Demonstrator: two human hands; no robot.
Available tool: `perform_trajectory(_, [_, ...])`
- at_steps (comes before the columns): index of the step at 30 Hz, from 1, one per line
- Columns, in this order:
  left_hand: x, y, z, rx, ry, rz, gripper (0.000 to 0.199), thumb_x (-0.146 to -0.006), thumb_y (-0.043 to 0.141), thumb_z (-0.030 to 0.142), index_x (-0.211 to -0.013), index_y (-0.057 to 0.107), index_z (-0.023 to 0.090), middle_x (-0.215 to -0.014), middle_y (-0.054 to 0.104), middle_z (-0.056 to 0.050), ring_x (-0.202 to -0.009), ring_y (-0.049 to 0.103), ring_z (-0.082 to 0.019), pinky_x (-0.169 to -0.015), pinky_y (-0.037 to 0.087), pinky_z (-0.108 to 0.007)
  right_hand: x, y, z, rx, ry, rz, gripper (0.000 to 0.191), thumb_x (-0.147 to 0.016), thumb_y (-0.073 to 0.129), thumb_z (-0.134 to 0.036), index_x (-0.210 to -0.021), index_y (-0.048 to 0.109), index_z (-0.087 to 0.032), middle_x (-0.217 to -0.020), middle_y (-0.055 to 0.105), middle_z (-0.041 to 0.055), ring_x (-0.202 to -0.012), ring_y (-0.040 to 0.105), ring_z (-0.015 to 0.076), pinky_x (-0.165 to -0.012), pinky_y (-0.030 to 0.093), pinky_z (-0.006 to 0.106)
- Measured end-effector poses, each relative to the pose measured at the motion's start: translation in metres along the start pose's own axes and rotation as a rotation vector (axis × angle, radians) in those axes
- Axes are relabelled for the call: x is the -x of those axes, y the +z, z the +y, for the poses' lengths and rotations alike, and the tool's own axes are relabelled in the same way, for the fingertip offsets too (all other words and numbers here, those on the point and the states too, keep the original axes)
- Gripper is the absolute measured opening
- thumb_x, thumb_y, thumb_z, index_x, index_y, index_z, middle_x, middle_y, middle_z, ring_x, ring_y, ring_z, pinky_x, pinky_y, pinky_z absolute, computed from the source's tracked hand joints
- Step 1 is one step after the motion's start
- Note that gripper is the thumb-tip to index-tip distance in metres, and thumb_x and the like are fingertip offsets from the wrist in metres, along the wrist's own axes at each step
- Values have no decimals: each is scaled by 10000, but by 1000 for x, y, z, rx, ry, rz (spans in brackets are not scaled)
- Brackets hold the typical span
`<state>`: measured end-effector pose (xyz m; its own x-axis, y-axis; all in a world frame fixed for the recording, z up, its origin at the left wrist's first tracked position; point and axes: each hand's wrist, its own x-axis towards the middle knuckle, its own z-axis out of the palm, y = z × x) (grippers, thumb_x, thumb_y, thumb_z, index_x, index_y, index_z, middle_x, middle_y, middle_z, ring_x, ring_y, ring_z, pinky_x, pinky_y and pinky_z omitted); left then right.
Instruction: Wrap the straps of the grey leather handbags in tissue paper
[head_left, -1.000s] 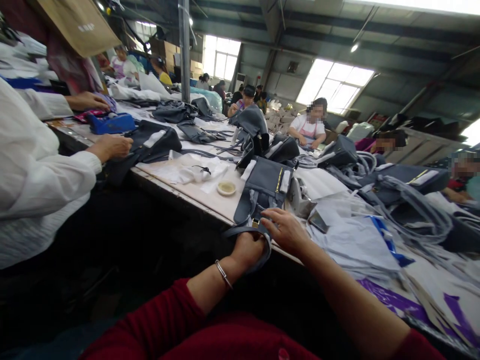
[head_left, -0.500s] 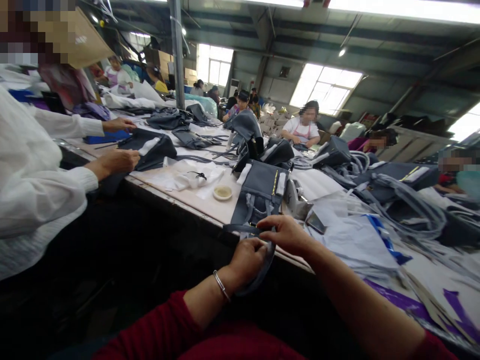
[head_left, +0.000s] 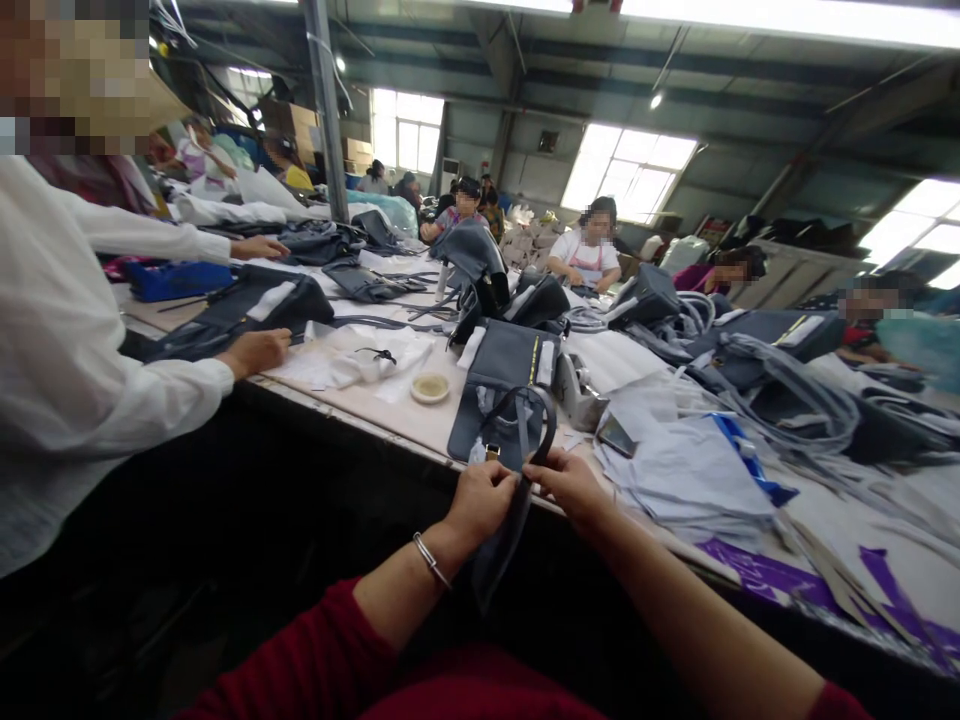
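A dark blue-grey bag (head_left: 501, 362) lies at the table's near edge, with a yellow-toothed zipper (head_left: 534, 360), white wrapping at its upper corners and a gold buckle (head_left: 492, 453) low on its front. My right hand (head_left: 566, 482) pinches a dark strap (head_left: 551, 415), which loops up over the bag. Close beside it, my left hand (head_left: 484, 497), with a silver bangle on the wrist, is closed on the strap too; its fingertips partly hide the grip. Below my hands, a dark length of material hangs past the table edge.
Left of the bag sit a small round dish (head_left: 430, 388) and white sheets (head_left: 375, 355). To the right are a metal block (head_left: 581, 395), a phone (head_left: 617, 436) and stacked white paper (head_left: 686, 480). A co-worker in a white top (head_left: 157, 350) handles another bag at left.
The strap, stretched leftward before, now curves up in a loop on the right. My right hand has lowered beside my left. The co-worker's near hand has shifted toward the table edge.
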<state>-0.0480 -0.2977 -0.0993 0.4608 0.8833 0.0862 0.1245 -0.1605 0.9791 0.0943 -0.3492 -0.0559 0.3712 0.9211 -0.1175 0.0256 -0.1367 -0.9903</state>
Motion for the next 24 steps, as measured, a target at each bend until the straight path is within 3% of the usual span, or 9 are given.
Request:
perform_trajectory(3, [4, 3, 0, -37, 14, 7, 185, -789, 610, 276, -669, 696, 165, -649, 680, -38, -632, 587, -175, -614, 424, -282, -10, -10, -22, 40, -28, -51, 328, -628, 802, -327, -902, 729, -161, -725, 694, 20, -661, 603, 163, -581, 417, 271])
perform_trajectory(7, [3, 6, 6, -1, -11, 8, 182, -786, 602, 266, -662, 683, 161, -640, 668, -40, -628, 588, -176, -610, 434, -283, -23, -11, -46, 43, -165, -105, 292, -738, 734, -437, -821, 731, -157, -751, 717, 56, -726, 634, 191, -663, 441, 307])
perform_trajectory(12, [-1, -2, 7, 61, -34, 9, 175, -775, 611, 281, -683, 691, 155, -661, 676, -32, -660, 597, -176, -615, 442, -270, -8, 7, -15, 269, -275, -137, 343, -794, 667, -531, -756, 748, -200, -796, 734, 55, -798, 656, 231, -778, 494, 364])
perform_trajectory(15, [-2, -2, -2, 67, -5, -8, 165, -769, 607, 269, -699, 696, 148, -679, 674, -24, -670, 591, -167, -617, 437, -259, -2, 10, 4, 298, -241, -207, 365, -780, 684, -540, -905, 764, -206, -913, 752, 64, -893, 665, 258, -854, 495, 392])
perform_trajectory(17, [-3, 0, -7, 36, -19, 7, 173, -768, 606, 263, -664, 676, 144, -634, 645, -15, -630, 565, -153, -607, 427, -257, -8, 5, 0, 182, -150, -159, 472, -747, 703, -584, -986, 752, -179, -949, 756, 90, -920, 671, 272, -867, 491, 404])
perform_trajectory(20, [-4, 5, -9, 5, -39, 22, 185, -780, 595, 258, -658, 672, 143, -614, 634, -14, -612, 557, -144, -607, 422, -255, -24, -4, -23, 28, -78, -106, 520, -732, 700, -617, -915, 755, -134, -880, 757, 117, -874, 672, 264, -836, 480, 387])
perform_trajectory(24, [-9, 2, 0, -17, -19, 25, 186, -787, 590, 260, -683, 691, 145, -657, 668, -25, -652, 586, -153, -630, 432, -255, -34, -2, -41, 157, -149, -76, 376, -737, 714, -517, -747, 756, -143, -720, 715, 62, -740, 617, 207, -750, 450, 331])
